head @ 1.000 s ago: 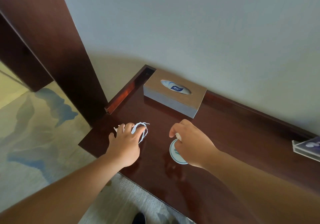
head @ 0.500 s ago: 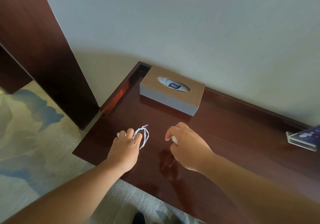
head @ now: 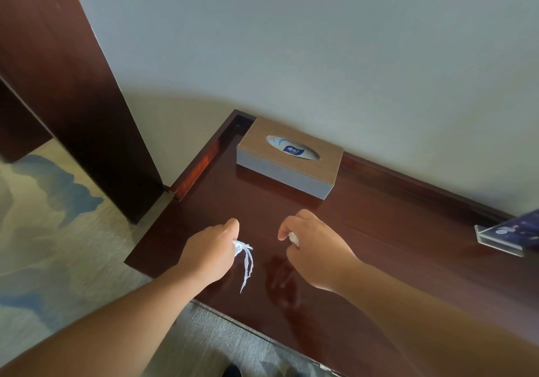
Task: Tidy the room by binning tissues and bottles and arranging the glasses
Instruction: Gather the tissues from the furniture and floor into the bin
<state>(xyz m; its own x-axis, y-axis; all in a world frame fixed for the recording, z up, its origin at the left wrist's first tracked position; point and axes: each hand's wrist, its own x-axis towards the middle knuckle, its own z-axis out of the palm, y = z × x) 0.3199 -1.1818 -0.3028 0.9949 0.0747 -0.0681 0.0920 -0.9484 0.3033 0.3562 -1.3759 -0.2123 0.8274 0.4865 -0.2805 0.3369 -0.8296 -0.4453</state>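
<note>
My left hand (head: 208,252) is lifted just above the dark wooden table (head: 364,225) and grips a twisted white tissue scrap (head: 246,260), whose thin tail dangles down beside my palm. My right hand (head: 316,250) hovers to its right with curled fingers round a small white wad (head: 294,238); only a sliver of the wad shows between thumb and fingers. No bottles, glasses or bin are in view.
A brown tissue box (head: 288,158) stands at the table's back left corner against the wall. A clear acrylic stand (head: 507,235) sits at the right edge. Left of the table are a dark wooden panel (head: 75,85) and patterned carpet (head: 43,231).
My left hand has closed round the tissue scrap and raised it off the table, so its tail now hangs. The round coaster seen under my right hand a second ago is out of sight.
</note>
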